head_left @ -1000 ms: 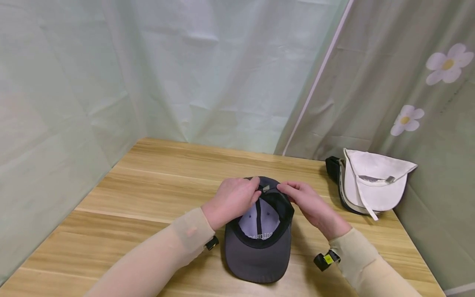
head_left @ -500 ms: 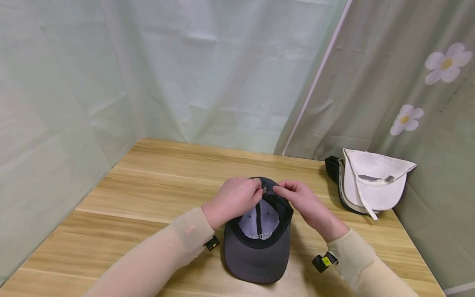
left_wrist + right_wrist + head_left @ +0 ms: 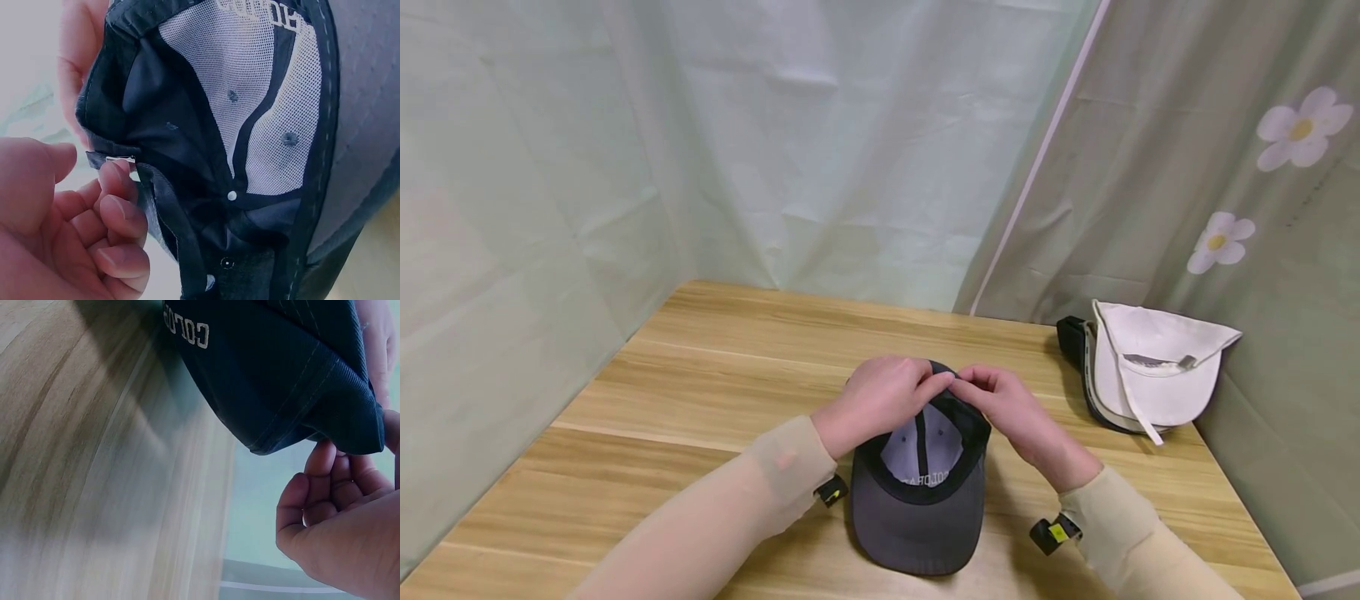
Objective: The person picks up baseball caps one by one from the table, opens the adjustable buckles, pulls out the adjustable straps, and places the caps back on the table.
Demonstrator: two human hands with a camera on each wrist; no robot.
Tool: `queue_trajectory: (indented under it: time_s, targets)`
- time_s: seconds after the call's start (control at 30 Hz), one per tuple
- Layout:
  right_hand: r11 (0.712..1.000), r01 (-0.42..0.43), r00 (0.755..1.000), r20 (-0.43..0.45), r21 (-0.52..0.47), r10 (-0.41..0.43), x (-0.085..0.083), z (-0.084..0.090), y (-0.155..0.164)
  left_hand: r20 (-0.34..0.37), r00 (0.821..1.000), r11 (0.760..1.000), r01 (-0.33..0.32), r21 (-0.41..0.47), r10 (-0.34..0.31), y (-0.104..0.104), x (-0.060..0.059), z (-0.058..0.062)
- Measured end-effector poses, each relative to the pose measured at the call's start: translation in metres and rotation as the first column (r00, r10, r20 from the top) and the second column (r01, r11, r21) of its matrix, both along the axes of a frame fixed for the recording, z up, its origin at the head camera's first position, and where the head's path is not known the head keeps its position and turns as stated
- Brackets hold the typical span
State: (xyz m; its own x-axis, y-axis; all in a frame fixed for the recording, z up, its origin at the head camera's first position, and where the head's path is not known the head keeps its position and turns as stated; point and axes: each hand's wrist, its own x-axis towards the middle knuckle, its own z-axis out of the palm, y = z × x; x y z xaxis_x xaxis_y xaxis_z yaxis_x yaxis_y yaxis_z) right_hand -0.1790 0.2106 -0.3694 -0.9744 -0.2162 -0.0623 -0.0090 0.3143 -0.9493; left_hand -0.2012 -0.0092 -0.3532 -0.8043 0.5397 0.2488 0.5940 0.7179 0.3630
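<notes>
A dark grey baseball cap (image 3: pixel 917 533) lies upside down on the table, brim toward me, its pale mesh lining and reversed lettering showing. My left hand (image 3: pixel 880 396) holds the back strap (image 3: pixel 97 159); in the left wrist view its fingers curl up to a small metal buckle (image 3: pixel 122 159). Opposite, my right hand (image 3: pixel 1011 412) pinches the cap's rear edge between thumb and fingers. Both hands' fingertips nearly meet at the back opening. From the right wrist, the right fingers (image 3: pixel 322 465) are tucked under the fabric edge, and part of this grip is hidden by the cloth.
At the table's right rear, a white cap (image 3: pixel 1157 367) with a loose strap rests against dark-edged caps (image 3: pixel 1072 342). Curtains (image 3: pixel 865 150) hang behind and beside the wooden table (image 3: pixel 685 400). Each wrist wears a small black camera (image 3: pixel 1054 533).
My left fingers have moved right along the strap and now cover the buckle in the head view. The right fingertips have shifted slightly left. The cap has barely moved.
</notes>
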Motion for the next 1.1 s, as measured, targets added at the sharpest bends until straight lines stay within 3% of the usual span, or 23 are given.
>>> queue_trajectory:
  time_s: [0.47,0.77,1.1]
  targets:
    - [0.998,-0.051,0.999,-0.005,-0.020,0.051,0.0028,-0.0029,0.0005,0.039,0.999,1.000,-0.021,-0.002,0.021,0.0001,0.0001,0.0004]
    - [0.999,-0.030,1.000,0.002,-0.013,0.030,0.0030,-0.0040,0.0013,0.088,0.996,1.000,-0.017,0.011,0.016,-0.0006,-0.0002,0.0025]
    - [1.000,-0.019,1.000,-0.006,-0.011,0.019,0.0031,-0.0056,0.0042,0.066,0.998,1.000,0.005,0.026,-0.007,-0.0047,-0.0015,-0.0001]
